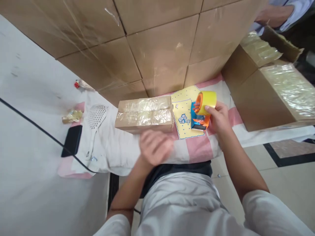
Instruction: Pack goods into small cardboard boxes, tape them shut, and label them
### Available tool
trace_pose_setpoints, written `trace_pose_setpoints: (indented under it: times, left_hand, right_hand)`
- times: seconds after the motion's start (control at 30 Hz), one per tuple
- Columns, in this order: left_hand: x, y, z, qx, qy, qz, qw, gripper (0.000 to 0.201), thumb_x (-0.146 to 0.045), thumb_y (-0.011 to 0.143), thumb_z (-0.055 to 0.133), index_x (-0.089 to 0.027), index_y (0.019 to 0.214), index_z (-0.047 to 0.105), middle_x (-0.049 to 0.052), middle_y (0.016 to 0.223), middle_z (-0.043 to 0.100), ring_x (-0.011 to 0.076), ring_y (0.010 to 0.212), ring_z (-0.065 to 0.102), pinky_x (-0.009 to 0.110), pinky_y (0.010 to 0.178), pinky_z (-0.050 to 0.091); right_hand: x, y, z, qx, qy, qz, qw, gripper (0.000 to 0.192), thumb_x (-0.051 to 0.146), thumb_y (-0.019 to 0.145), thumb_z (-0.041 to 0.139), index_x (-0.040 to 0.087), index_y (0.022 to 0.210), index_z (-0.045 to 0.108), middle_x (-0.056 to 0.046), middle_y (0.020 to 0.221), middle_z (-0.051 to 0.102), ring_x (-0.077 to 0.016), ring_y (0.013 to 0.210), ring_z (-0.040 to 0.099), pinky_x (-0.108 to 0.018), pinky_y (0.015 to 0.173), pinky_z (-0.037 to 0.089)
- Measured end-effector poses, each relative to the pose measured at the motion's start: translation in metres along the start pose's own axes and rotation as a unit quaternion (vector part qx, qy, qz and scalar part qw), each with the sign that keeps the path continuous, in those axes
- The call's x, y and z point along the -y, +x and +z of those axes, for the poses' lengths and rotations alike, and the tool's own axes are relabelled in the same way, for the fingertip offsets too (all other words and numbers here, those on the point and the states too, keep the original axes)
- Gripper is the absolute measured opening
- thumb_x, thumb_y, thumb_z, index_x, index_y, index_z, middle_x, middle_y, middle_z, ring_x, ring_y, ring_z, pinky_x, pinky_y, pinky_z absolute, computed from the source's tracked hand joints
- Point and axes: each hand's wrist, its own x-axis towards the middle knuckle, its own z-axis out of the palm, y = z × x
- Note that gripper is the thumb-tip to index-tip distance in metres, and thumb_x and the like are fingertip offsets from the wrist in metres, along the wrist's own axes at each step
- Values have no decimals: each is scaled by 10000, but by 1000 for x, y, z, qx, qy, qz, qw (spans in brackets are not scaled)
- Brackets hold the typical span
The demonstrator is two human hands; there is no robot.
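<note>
My right hand (219,116) is closed on a tape dispenser (193,119) with a blue and orange frame and a yellow roll of tape (209,101). The thumb presses against the roll. The dispenser is over a yellow patterned sheet on the bed-like surface. My left hand (156,147), blurred by motion, is curled into a loose fist with nothing visible in it. It is just in front of a small cardboard box (145,123), partly covering its lower edge. Shiny clear tape runs along the top of that box.
Stacked cartons (162,49) form a wall behind the small box. On the right are larger boxes (265,98) with taped tops, and another person's arm (278,14) behind them. A white skimmer (97,118), a black phone (72,140) and a hanging cable (44,131) are on the left.
</note>
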Motion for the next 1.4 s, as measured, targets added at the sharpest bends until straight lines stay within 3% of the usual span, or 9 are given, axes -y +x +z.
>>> trace_pose_setpoints:
  times: [0.07, 0.13, 0.27, 0.43, 0.63, 0.83, 0.93, 1.17, 1.4]
  left_hand:
    - [-27, -1, 35, 26, -115, -100, 988, 210, -341, 966, 639, -219, 1115, 723, 21, 749, 720, 153, 653, 654, 284, 678, 499]
    - [-40, 8, 64, 71, -202, -264, 940, 392, -398, 932, 696, -199, 1269, 678, -6, 701, 675, 135, 615, 612, 252, 634, 471]
    - [-31, 35, 96, 106, -337, -416, 838, 349, -456, 912, 707, -186, 1126, 762, -51, 545, 515, 114, 527, 496, 241, 581, 405]
    - [-16, 44, 108, 65, -418, -437, 794, 287, -459, 876, 741, -184, 895, 823, -6, 593, 586, 133, 594, 518, 256, 582, 425]
    - [-26, 40, 115, 39, -431, -463, 774, 264, -425, 859, 756, -181, 757, 763, -46, 518, 447, 87, 527, 396, 239, 528, 327]
    - [-32, 36, 119, 36, -411, -463, 785, 154, -333, 821, 780, -185, 866, 783, 61, 912, 775, 181, 881, 710, 238, 702, 499]
    - [-36, 36, 119, 40, -460, -476, 748, 189, -363, 819, 784, -181, 865, 760, 65, 877, 786, 192, 813, 739, 290, 767, 568]
    - [-41, 41, 118, 62, -474, -480, 735, 228, -395, 816, 795, -182, 881, 750, 72, 874, 798, 206, 781, 769, 314, 755, 604]
    - [-42, 37, 117, 77, -471, -494, 727, 241, -370, 799, 806, -165, 914, 754, 93, 906, 806, 213, 778, 784, 290, 704, 602]
  right_hand:
    - [9, 2, 17, 6, 12, -28, 1000, 426, 629, 798, 743, 257, 1002, 700, -89, 1036, 787, -326, 1007, 759, -496, 839, 660]
    - [18, 6, 30, 13, 25, -56, 998, 484, 708, 805, 702, 263, 995, 695, -94, 988, 783, -349, 1028, 754, -511, 825, 660]
    - [20, 18, 44, 29, 13, -87, 996, 620, 847, 823, 576, 269, 1001, 713, -102, 972, 769, -379, 1097, 734, -541, 852, 654]
    - [-2, 27, 43, -16, 7, -95, 995, 699, 890, 873, 433, 270, 1026, 718, -109, 1007, 756, -373, 1167, 708, -540, 893, 650]
    - [-26, 34, 32, -95, -32, -105, 989, 632, 866, 906, 421, 285, 929, 668, -57, 888, 690, -343, 1065, 708, -566, 885, 626]
    - [-29, 38, 32, -129, -37, -96, 986, 654, 880, 910, 377, 281, 865, 634, -49, 812, 633, -328, 994, 695, -534, 833, 622]
    - [-26, 38, 34, -133, -6, -82, 988, 628, 867, 911, 404, 282, 830, 619, -41, 774, 618, -311, 931, 703, -519, 801, 630]
    - [-3, 32, 33, -6, 44, -51, 998, 518, 704, 684, 841, 274, 896, 642, -28, 787, 709, -259, 759, 712, -481, 788, 656]
    - [3, 30, 33, 83, 91, -26, 992, 369, 475, 730, 836, 259, 967, 653, -33, 886, 781, -250, 824, 761, -491, 907, 640]
